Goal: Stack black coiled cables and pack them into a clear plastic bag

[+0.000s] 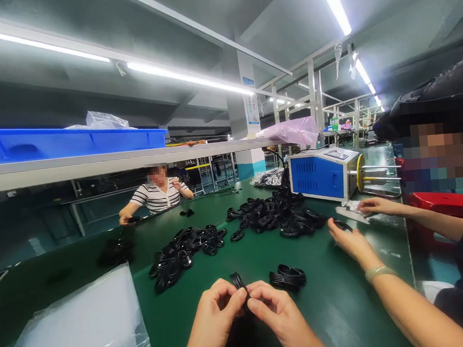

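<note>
Just above the green tabletop, a coiled black cable (pixel 237 281) is pinched between my two hands. My left hand (pixel 215 318) grips its left side with thumb and fingers. On the other side, my right hand (pixel 279 310) is closed on the same coil, its thumb near the left thumb. The coil's lower part is hidden by my fingers. To the right of my right hand lies another bundled black cable coil (pixel 287 278). Farther off on the table sits a pile of coiled cables (pixel 181 252), with a larger heap (pixel 269 213) behind it.
A co-worker's arms (pixel 396 283) reach in from the right, one hand touching a dark coil. A blue and white machine (pixel 322 176) stands behind. Clear plastic bags (pixel 94 323) lie at left. Another person (pixel 157 195) sits across, below a shelf (pixel 94 162) with a blue tray (pixel 53 145).
</note>
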`<action>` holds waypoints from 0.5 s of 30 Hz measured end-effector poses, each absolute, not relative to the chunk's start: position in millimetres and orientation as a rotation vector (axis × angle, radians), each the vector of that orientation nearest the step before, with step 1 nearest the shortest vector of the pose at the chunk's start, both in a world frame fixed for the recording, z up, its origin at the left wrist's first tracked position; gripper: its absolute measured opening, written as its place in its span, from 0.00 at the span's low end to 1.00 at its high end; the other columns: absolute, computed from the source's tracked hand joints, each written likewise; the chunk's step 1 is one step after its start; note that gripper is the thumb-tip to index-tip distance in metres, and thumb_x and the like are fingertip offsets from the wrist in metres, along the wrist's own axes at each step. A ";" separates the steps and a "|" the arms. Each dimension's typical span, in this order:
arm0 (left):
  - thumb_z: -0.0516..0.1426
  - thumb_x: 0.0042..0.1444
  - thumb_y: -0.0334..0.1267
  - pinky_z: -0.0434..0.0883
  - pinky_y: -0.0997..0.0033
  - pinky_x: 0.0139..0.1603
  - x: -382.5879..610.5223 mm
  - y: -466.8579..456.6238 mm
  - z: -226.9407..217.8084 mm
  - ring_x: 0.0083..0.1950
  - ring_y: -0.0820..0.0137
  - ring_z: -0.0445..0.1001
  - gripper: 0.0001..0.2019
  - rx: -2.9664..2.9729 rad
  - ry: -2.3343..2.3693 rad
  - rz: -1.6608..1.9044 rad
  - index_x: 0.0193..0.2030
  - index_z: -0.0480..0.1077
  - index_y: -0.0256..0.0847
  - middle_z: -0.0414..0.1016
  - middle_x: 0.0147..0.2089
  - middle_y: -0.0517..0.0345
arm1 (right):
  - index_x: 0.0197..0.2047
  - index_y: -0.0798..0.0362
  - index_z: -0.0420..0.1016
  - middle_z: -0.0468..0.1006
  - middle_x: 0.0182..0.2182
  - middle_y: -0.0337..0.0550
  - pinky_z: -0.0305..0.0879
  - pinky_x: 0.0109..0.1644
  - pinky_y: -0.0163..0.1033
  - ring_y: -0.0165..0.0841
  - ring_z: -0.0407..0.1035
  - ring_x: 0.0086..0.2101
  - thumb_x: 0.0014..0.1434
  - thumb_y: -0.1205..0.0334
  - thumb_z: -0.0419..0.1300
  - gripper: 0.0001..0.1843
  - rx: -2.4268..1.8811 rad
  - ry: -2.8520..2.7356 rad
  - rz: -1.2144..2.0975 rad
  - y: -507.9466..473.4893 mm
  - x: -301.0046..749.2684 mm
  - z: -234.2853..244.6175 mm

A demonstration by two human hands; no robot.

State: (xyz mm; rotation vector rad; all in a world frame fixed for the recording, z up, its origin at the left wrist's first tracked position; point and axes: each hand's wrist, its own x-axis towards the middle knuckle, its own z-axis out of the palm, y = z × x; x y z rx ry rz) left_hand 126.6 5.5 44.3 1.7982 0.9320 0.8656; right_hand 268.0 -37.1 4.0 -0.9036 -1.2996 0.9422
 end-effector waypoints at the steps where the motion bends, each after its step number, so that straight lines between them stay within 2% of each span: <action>1: 0.54 0.51 0.54 0.59 0.74 0.31 126.0 5.2 44.9 0.29 0.72 0.62 0.20 1.810 0.920 0.866 0.21 0.64 0.39 0.62 0.26 0.62 | 0.27 0.54 0.74 0.71 0.34 0.43 0.60 0.39 0.36 0.35 0.64 0.36 0.55 0.52 0.58 0.14 -0.907 -1.289 0.950 -37.0 268.1 4.3; 12: 0.54 0.52 0.52 0.61 0.74 0.34 127.3 3.8 41.1 0.32 0.71 0.62 0.19 1.780 0.885 0.919 0.20 0.63 0.39 0.62 0.29 0.62 | 0.27 0.55 0.74 0.71 0.29 0.42 0.61 0.35 0.35 0.33 0.64 0.32 0.57 0.49 0.55 0.18 -0.933 -1.235 0.927 -38.9 265.7 2.7; 15: 0.53 0.52 0.52 0.60 0.74 0.34 127.6 3.2 42.4 0.32 0.71 0.62 0.19 1.810 0.933 0.923 0.19 0.63 0.39 0.62 0.28 0.62 | 0.28 0.54 0.74 0.72 0.30 0.42 0.61 0.37 0.35 0.34 0.64 0.33 0.57 0.50 0.55 0.17 -0.953 -1.257 0.885 -38.7 267.0 2.5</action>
